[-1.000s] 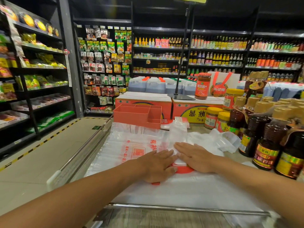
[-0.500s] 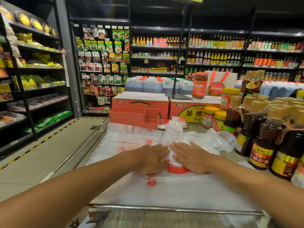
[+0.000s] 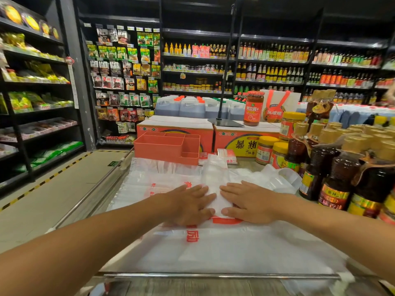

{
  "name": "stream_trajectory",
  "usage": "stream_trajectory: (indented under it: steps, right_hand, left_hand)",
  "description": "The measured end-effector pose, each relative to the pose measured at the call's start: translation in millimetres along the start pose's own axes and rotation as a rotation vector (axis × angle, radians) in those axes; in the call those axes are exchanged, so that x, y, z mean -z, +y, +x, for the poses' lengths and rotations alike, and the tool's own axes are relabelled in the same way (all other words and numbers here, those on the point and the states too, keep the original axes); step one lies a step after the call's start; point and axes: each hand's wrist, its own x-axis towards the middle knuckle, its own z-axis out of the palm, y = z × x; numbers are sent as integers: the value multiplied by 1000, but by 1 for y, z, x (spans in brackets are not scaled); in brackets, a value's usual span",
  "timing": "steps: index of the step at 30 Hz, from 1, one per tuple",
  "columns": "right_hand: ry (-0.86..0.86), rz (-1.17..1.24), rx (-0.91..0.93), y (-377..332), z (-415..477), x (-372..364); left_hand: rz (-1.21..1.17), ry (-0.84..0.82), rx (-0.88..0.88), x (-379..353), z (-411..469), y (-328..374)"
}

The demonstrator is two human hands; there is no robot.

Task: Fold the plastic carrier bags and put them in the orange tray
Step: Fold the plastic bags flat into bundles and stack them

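Since the folded carrier bag [image 3: 215, 180] is thin, slippy n springy, my left hand [image 3: 188, 205] n right hand [image 3: 250, 201] press it flat-fingered on the surface [image 3: 245, 162] near the orange tray [image 3: 162, 146], so imo pinch the creased edges.

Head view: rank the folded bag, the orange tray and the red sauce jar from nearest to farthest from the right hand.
1. Folded bag: touching the right hand at its fingertips.
2. Orange tray: ahead, to the left.
3. Red sauce jar: farther back, on top of the box.
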Motion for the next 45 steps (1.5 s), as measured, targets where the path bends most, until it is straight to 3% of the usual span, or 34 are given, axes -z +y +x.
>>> stream_trajectory:
  steps: [4,11,15,26,30,37,45]
  right_hand:
    - [-38,35,-10,1,-6,-13]
    - [124,51,-14,2,-6,-13]
    - [138,60,-9,1,-7,-13]
    - [302,267,23,1,-9,-9]
    - [310,209,8,5,-5,-15]
    - [529,451,38,4,3,-17]
    - [570,516,-10,9,-5,-3]
  left_hand:
    - [-75,53,-12,-4,-1,-7]
    - [-226,137,-18,-13,2,-13]
    - [-340,305,-42,-10,5,-24]
    - [-252,528,-66,-5,3,-21]
    - [-245,539,-36,-5,6,-15]
    - [-295,552,2,-3,4,-15]
    - [-438,604,-28,5,3,-15]
